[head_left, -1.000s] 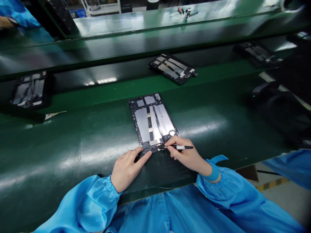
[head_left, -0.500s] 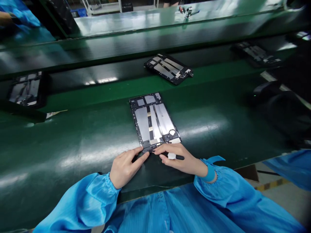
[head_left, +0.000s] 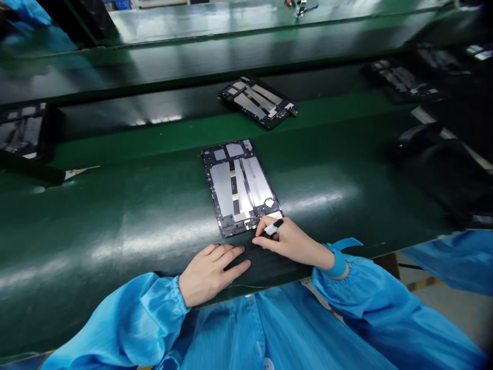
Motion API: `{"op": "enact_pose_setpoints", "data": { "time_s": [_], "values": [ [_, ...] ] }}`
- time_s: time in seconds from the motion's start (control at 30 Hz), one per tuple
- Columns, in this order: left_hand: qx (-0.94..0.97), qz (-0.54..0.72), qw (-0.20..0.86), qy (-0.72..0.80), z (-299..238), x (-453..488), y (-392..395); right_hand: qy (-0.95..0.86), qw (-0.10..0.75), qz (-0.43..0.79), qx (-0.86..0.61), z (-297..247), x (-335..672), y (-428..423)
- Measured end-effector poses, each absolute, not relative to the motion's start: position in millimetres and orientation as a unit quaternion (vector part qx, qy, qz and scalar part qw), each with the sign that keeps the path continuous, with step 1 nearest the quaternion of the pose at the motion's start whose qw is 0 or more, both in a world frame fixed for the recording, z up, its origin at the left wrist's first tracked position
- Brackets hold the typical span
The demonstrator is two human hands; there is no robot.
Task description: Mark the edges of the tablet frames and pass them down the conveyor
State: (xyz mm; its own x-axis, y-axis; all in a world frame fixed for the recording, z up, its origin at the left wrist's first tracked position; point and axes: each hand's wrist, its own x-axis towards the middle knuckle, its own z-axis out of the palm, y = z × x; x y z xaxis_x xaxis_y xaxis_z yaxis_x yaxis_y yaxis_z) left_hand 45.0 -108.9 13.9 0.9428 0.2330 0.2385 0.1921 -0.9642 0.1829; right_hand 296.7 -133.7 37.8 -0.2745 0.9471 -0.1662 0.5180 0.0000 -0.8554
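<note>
An opened tablet [head_left: 246,180] lies on the green work surface in front of me, its silver battery cells and dark flat cables exposed. My right hand [head_left: 287,240] is closed around a slim black tool wrapped in white tape [head_left: 271,228]. The tool's thin end points down and left, just below the tablet's near edge; its tip is hard to make out. Flat on the surface, fingers stretched, my left hand [head_left: 213,270] rests below the tablet and apart from it. I cannot see anything under its fingers.
Another opened tablet [head_left: 258,102] lies askew behind mine. More stand at the left [head_left: 21,131] and far right [head_left: 404,81]. A dark arm-like post [head_left: 34,169] juts in from the left. Blurred black equipment [head_left: 435,159] occupies the right side.
My left hand has come off the tablet's lower edge and moved right and down. My right hand has tilted the tool, and its tip has left the tablet. The tablets behind appear farther left.
</note>
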Motion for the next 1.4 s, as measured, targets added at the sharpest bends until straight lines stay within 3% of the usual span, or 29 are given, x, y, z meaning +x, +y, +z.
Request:
{"op": "enact_pose_setpoints", "data": {
  "time_s": [0.47,0.77,1.07,1.4],
  "values": [
    [0.980,0.134,0.089,0.114,15.7,45.1,-109.2,-0.683,0.242,0.434,-0.535,32.7,290.6,-133.1],
    [0.967,0.197,0.089,0.134,19.9,44.2,-104.4,-0.525,0.355,0.580,-0.511,51.7,298.8,-112.1],
    [0.939,0.259,0.053,0.220,20.6,37.6,-87.0,-0.532,0.218,0.659,-0.485,57.6,279.2,-50.8],
    [0.935,0.266,0.057,0.227,19.8,39.4,-88.4,-0.561,0.202,0.627,-0.501,56.3,276.9,-53.3]
  ]
}}
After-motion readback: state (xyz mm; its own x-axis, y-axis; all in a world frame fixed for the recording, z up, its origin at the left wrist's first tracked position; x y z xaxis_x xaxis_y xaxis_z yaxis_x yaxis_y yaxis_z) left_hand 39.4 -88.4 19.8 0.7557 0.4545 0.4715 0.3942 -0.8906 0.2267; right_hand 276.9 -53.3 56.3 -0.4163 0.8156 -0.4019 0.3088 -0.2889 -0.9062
